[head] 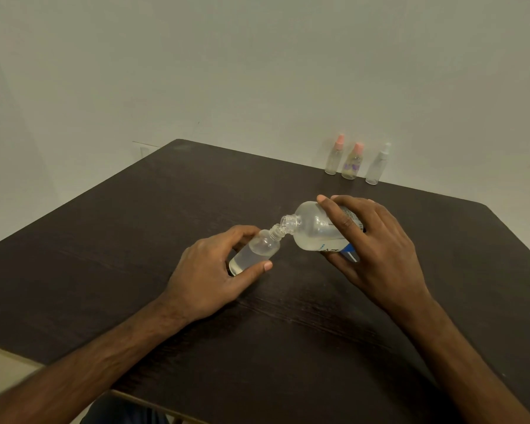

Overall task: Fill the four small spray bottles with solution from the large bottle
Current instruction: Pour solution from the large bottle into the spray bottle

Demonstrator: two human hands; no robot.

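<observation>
My left hand [210, 269] grips a small clear spray bottle [257, 249] with no cap, tilted so its neck points up and right. A little liquid lies at its bottom. My right hand [371, 240] holds the large clear bottle [315, 229] with a blue-and-white label, tipped on its side, its open mouth touching the small bottle's neck. Three other small spray bottles stand capped at the table's far edge: one with a pink cap [334, 156], one with a pink cap and purple print [352, 162], one with a white cap [378, 165].
The dark wooden table [166, 209] runs up to a plain pale wall behind. Its near edge and left corner show at the bottom left, with pale floor beyond. The spray cap of the held small bottle is not in view.
</observation>
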